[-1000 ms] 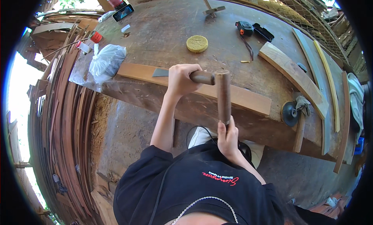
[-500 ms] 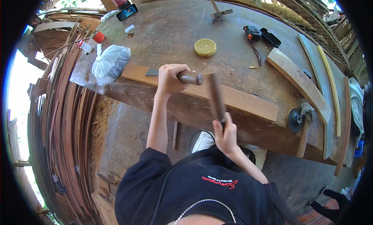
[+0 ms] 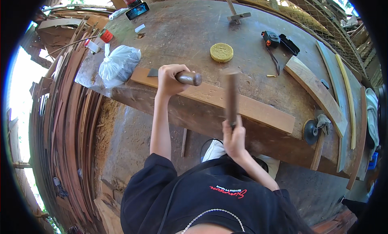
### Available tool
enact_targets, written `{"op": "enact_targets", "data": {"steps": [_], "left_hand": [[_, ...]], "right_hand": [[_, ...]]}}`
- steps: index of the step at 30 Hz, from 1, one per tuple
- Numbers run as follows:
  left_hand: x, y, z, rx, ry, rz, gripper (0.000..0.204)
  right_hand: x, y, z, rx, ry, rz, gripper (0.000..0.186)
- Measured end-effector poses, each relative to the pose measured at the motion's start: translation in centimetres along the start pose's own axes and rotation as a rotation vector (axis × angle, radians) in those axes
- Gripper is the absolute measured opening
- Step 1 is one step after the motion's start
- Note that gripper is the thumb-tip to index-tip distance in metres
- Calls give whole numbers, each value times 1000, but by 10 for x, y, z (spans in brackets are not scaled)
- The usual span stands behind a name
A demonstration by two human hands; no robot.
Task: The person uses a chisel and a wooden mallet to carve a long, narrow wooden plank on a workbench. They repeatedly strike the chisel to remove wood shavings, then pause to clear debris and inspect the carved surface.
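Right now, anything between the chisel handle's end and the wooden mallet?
Nothing: in the head view, a bare gap separates the chisel handle from the wooden mallet, with the bench top showing behind it.

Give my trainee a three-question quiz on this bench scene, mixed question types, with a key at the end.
1. Multiple choice: what is the right hand holding?
A) a tape measure
B) a thick wooden rod
C) a yellow sponge

2. True or false: a tied plastic bag sits beside the left end of the plank.

3. Fill in the blank: the tool with a flat metal blade is gripped by the ____ hand.

Key:
1. B
2. True
3. left
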State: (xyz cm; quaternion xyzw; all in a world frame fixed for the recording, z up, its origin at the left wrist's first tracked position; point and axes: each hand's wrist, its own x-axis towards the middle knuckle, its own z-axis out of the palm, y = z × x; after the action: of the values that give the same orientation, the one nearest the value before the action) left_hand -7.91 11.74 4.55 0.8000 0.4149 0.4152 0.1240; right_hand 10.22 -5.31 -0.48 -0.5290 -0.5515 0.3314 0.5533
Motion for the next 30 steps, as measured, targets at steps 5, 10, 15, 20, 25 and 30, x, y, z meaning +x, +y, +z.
{"op": "enact_targets", "data": {"steps": [5, 10, 15, 20, 25, 30], "left_hand": [[3, -4, -8, -64, 5, 41, 11], [6, -5, -7, -37, -23, 112, 15], [6, -22, -17, 18, -1, 50, 15], [9, -26, -18, -23, 8, 51, 14], [11, -26, -23, 12, -1, 70, 8], [11, -45, -25, 46, 7, 32, 10]], "right_hand": [[28, -25, 5, 604, 359, -287, 28], [12, -6, 33, -54, -96, -107, 21], [11, -11, 19, 32, -71, -10, 19], [31, -16, 34, 559, 265, -327, 22], [26, 2, 52, -32, -228, -17, 25], [38, -11, 33, 168, 19, -58, 18]]}}
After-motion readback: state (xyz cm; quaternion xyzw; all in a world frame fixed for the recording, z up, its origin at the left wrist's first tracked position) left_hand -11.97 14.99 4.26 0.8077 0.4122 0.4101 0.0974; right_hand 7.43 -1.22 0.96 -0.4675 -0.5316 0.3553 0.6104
